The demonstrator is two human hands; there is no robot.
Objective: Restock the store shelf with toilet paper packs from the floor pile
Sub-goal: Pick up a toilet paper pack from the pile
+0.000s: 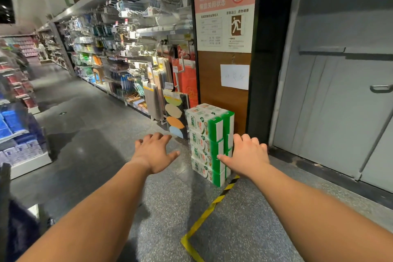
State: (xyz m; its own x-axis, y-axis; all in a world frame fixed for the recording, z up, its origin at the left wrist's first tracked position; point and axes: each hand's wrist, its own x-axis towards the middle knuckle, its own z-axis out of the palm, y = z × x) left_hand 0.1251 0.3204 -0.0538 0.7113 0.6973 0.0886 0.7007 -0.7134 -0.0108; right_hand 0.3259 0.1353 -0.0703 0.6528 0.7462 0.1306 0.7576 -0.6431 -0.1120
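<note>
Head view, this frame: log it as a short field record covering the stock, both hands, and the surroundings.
setting: store aisle, grey speckled floor
stock: stack of green-and-white toilet paper packs, standing on the floor against a brown panel
left hand: fingers spread, empty, left of the stack
right hand: fingers spread, beside the stack; contact unclear
nearby: yellow-and-black floor tape; grey metal door; merchandise shelf

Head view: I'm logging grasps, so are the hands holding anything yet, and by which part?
Nothing is held. The left hand and right hand reach open-fingered toward the stack of packs.
</note>
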